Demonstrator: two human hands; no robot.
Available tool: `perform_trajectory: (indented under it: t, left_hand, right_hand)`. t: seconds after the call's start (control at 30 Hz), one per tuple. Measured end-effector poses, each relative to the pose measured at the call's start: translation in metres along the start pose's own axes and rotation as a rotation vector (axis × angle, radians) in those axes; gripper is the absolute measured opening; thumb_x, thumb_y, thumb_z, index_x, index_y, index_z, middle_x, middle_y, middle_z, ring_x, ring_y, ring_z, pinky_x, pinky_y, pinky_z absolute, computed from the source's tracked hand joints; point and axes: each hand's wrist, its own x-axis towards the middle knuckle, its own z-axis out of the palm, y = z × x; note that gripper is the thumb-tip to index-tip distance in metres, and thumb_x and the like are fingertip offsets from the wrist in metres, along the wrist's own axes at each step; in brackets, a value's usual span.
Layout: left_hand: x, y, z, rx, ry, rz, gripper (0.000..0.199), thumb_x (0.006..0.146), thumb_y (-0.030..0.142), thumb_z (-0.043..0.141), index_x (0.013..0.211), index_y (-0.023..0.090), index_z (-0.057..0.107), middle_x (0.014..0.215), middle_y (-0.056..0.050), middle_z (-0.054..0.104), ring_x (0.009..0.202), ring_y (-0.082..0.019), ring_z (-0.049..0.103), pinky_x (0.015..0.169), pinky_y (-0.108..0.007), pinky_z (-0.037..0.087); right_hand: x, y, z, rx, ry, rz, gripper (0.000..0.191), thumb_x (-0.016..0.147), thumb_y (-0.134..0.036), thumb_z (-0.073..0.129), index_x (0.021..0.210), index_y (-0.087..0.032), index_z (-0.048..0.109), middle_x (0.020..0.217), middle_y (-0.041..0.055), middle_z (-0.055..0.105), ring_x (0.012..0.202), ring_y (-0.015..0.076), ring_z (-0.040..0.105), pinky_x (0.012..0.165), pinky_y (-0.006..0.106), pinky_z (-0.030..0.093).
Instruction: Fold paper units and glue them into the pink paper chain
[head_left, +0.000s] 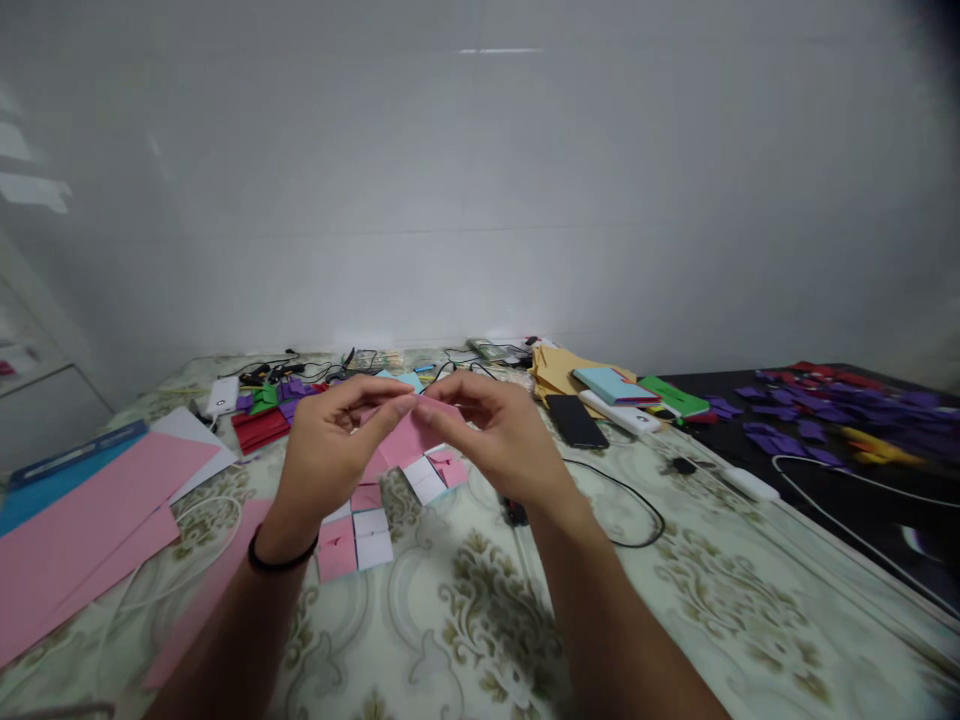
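A small sheet of pink paper (405,440) is held up over the table between both hands. My left hand (341,440), with a dark band at the wrist, pinches its upper edge between thumb and fingers. My right hand (487,430) pinches the same edge close by, the two thumb tips nearly meeting. Below, a folded pink and white paper square (354,542) lies on the tablecloth. Another pink and white paper piece (436,474) is partly hidden behind the held sheet and my right hand.
Large pink sheets (97,530) lie at the left over a blue pad (67,475). A black phone (576,421), brown envelopes (562,370) and a black cable (637,500) are on the right. Purple paper pieces (810,410) cover a dark surface beyond. Red folded paper (259,428) sits back left.
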Motion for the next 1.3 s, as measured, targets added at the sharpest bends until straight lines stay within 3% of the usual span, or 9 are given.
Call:
perform_trajectory:
  t: [0.13,0.27,0.43,0.67,0.8,0.93,1.13,1.3]
  left_hand:
    - [0.004,-0.003,-0.004,-0.037,0.019,-0.071,0.01,0.082,0.029,0.081,0.081,0.019,0.08,0.072,-0.002,0.078,0.065,-0.015,0.07,0.058,-0.022,0.056]
    - [0.003,-0.007,-0.006,-0.032,-0.071,-0.062,0.009,0.082,0.028,0.082,0.083,0.019,0.081,0.078,-0.003,0.079,0.07,-0.016,0.072,0.064,-0.024,0.059]
    - [0.002,-0.006,-0.003,-0.093,-0.139,-0.081,0.011,0.085,0.03,0.08,0.084,0.019,0.078,0.081,-0.003,0.078,0.074,-0.015,0.072,0.069,-0.023,0.058]
    - [0.004,-0.006,-0.013,-0.023,-0.235,-0.118,0.009,0.091,0.027,0.072,0.088,0.019,0.071,0.073,0.002,0.07,0.067,-0.01,0.066,0.065,-0.019,0.053]
    - [0.003,-0.005,-0.015,-0.059,-0.196,-0.125,0.012,0.091,0.029,0.072,0.086,0.018,0.069,0.075,0.001,0.07,0.071,-0.012,0.067,0.068,-0.021,0.055]
    - [0.003,-0.005,-0.012,-0.031,-0.173,-0.066,0.012,0.091,0.03,0.072,0.089,0.019,0.07,0.079,0.001,0.069,0.071,-0.011,0.064,0.066,-0.02,0.053]
    - [0.0,-0.005,-0.008,0.031,-0.295,-0.025,0.008,0.09,0.02,0.069,0.083,0.018,0.068,0.078,0.001,0.068,0.067,-0.01,0.063,0.062,-0.019,0.052]
    - [0.001,-0.004,-0.006,-0.012,-0.278,0.004,0.008,0.09,0.017,0.068,0.083,0.019,0.067,0.078,0.002,0.067,0.069,-0.009,0.063,0.064,-0.018,0.052]
  right_hand:
    - [0.001,0.004,-0.003,0.01,0.077,0.009,0.017,0.089,-0.034,0.076,0.086,-0.019,0.07,0.079,0.0002,0.069,0.071,0.0131,0.064,0.065,0.026,0.053]
    - [0.001,0.004,-0.004,-0.049,0.007,0.015,0.012,0.09,-0.032,0.072,0.09,-0.02,0.072,0.084,0.0007,0.072,0.074,0.0135,0.066,0.067,0.025,0.052]
    - [0.001,0.002,0.0,-0.097,0.021,-0.018,0.009,0.09,-0.028,0.071,0.087,-0.02,0.073,0.083,0.0003,0.073,0.076,0.0139,0.065,0.07,0.026,0.049]
    - [0.001,0.005,-0.005,-0.14,0.166,-0.066,0.005,0.085,-0.024,0.072,0.084,-0.02,0.072,0.082,-0.0001,0.073,0.074,0.0143,0.064,0.067,0.026,0.048]
    - [0.001,0.004,-0.007,-0.119,0.194,-0.037,0.01,0.086,-0.029,0.074,0.084,-0.02,0.072,0.081,0.0003,0.073,0.072,0.0142,0.063,0.064,0.026,0.047]
    - [0.001,0.003,-0.005,-0.083,0.13,-0.056,0.01,0.088,-0.03,0.073,0.086,-0.019,0.072,0.083,0.0012,0.074,0.074,0.0146,0.065,0.065,0.026,0.048]
    - [0.001,-0.001,-0.007,-0.239,-0.106,-0.052,0.007,0.09,-0.023,0.07,0.087,-0.019,0.075,0.084,0.0011,0.076,0.077,0.0147,0.064,0.071,0.028,0.046]
    - [0.001,-0.003,-0.004,-0.169,-0.085,-0.065,0.008,0.09,-0.024,0.07,0.085,-0.019,0.075,0.083,0.0007,0.077,0.076,0.0146,0.066,0.072,0.028,0.047]
